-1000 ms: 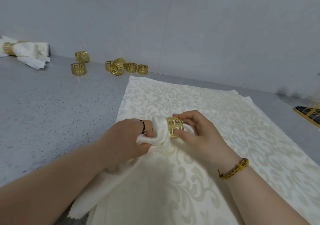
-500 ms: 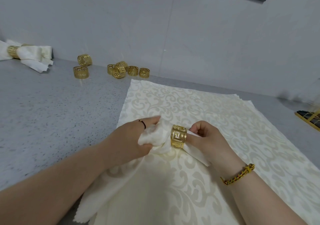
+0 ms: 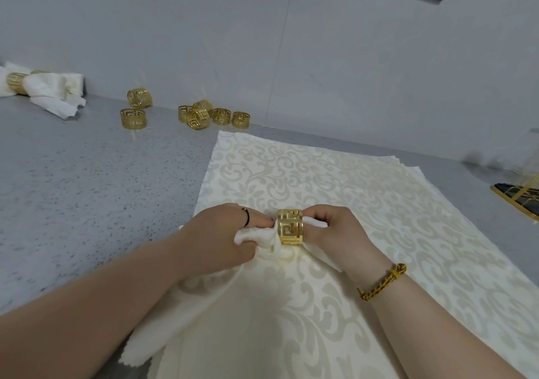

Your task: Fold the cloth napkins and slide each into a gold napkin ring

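A cream damask napkin (image 3: 221, 300) is gathered into a bunch, and a gold cut-out napkin ring (image 3: 290, 226) sits around its neck. My left hand (image 3: 224, 237) grips the bunched cloth just left of the ring. My right hand (image 3: 335, 232) pinches the cloth end that sticks out of the ring's right side. Both hands hover over a stack of flat cream napkins (image 3: 364, 203) spread on the grey counter.
Several loose gold rings (image 3: 201, 115) lie by the back wall, two more rings (image 3: 133, 118) to their left. A finished napkin in its ring (image 3: 43, 88) lies at the far left. A gold-edged black rack (image 3: 519, 197) sits at the right edge. Speckled grey counter (image 3: 87, 189) lies left.
The ring has slid further along the bunched napkin, and a cloth end now shows out of its right side. My right hand went from holding the ring to pinching that end.
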`<state>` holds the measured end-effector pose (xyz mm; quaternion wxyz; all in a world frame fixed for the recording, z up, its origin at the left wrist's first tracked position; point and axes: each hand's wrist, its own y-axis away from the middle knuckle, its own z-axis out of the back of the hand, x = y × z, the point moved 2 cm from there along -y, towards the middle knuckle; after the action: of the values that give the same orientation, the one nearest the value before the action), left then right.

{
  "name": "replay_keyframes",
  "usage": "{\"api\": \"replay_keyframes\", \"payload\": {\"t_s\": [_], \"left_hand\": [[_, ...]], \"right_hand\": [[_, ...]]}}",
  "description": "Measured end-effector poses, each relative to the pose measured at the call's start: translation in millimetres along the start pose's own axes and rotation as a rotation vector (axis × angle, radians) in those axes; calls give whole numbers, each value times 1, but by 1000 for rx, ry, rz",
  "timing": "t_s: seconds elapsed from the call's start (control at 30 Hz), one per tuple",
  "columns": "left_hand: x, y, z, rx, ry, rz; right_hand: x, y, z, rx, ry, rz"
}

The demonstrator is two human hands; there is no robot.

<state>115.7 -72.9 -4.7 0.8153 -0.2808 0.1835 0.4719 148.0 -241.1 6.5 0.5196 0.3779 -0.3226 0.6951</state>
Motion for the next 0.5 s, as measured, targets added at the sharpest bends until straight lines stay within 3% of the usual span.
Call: {"api": "replay_keyframes", "payload": {"t_s": [0.1, 0.2, 0.5], "left_hand": [[-7, 3, 4, -15, -111, 191], [-17, 0, -3, -7, -378, 95], [-12, -7, -7, -148, -460, 93]], "right_hand": [[1, 0, -2, -19, -26, 27], [1, 1, -4, -25, -34, 58], [6, 3, -10, -9, 6, 139]]}}
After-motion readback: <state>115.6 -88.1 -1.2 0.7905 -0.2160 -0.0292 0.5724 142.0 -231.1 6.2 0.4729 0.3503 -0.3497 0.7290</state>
